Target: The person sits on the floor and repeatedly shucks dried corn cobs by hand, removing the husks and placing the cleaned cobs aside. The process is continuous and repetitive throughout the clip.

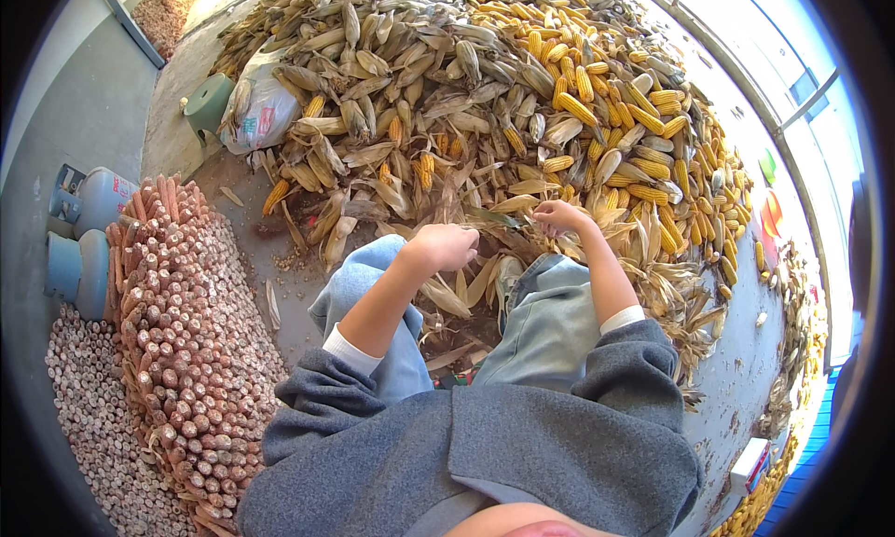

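My left hand (447, 246) is over my left knee side with its fingers curled, and I cannot tell whether anything is in it. My right hand (557, 217) hovers over loose corn husks (521, 203), its fingers bent; no held thing can be made out. Between and beyond both hands rises a heap of unhusked corn ears (419, 68) in dry, greyish husks. Husked yellow corn cobs (577, 109) lie on the heap's right side. More torn husks (447, 296) are on the ground between my legs.
Bare corncobs (189, 348) are stacked at the left, beside gas cylinders (101, 198). A green plastic stool (208, 103) and a filled white plastic bag (262, 117) stand at the heap's left edge. A white and red box (750, 466) sits at the lower right.
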Available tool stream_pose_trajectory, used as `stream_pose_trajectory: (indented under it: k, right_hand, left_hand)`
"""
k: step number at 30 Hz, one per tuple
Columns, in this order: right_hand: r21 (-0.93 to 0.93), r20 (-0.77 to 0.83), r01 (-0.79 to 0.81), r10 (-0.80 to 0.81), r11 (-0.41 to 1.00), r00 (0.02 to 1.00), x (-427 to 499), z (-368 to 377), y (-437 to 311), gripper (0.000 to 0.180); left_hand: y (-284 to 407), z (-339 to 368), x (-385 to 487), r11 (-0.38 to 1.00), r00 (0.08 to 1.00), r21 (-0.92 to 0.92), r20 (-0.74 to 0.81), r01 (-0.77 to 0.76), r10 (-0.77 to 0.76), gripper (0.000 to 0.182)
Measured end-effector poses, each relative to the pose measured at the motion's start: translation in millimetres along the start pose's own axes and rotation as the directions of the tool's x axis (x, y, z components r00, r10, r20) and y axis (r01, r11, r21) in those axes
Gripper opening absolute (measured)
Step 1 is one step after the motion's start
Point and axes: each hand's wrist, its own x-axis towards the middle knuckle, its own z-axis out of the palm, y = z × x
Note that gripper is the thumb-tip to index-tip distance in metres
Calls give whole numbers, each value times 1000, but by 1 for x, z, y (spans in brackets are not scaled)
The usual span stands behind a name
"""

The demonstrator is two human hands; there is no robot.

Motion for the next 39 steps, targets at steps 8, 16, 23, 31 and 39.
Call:
stream_pose_trajectory:
  k: [8, 16, 23, 31, 39]
  right_hand:
    - [21, -1, -9, 9, 1000, 1000, 11, 3, 7, 27]
    - [-88, 62, 124, -119, 988, 991, 40, 8, -7, 29]
    - [-296, 84, 324, -313, 899, 946, 87, 17, -33, 31]
    - [-425, -504, -48, -192, 904, 842, 348, 15, 6, 42]
    - [-635, -577, -177, -310, 752, 756, 458, 8, -39, 46]
  left_hand:
    - [-5, -5, 2, 998, 1000, -69, 16, 3, -2, 29]
    - [-161, -10, 90, 816, 901, -575, -325, 53, -288, 34]
    - [-312, 50, 145, -31, 576, -996, 70, 78, -815, 26]
    - [-330, 51, 176, -122, 606, -992, 100, 4, -789, 25]
    - [-323, 35, 227, -21, 711, -995, 85, 99, -698, 23]
